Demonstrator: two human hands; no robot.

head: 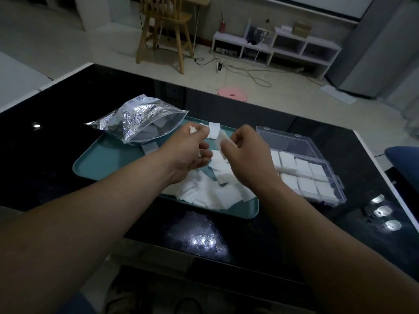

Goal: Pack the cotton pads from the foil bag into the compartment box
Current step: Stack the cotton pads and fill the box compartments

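A silver foil bag (pixel 136 118) lies open on the far left of a teal tray (pixel 102 159). A heap of white cotton pads (pixel 210 191) covers the tray's near right part. My left hand (pixel 192 150) hovers over the tray and pinches a small white cotton pad (pixel 192 129) at its fingertips. My right hand (pixel 247 152) is just to its right, gripping a thin stack of cotton pads (pixel 223 141). The clear compartment box (pixel 317 177) stands right of the tray, lid open, with white pads filling its visible compartments.
Everything sits on a glossy black table (pixel 56 123) with bright light reflections near the front. Beyond the far edge are a pink stool (pixel 232 94), a wooden chair (pixel 165 30), a low white shelf (pixel 276 48) and cables on the floor.
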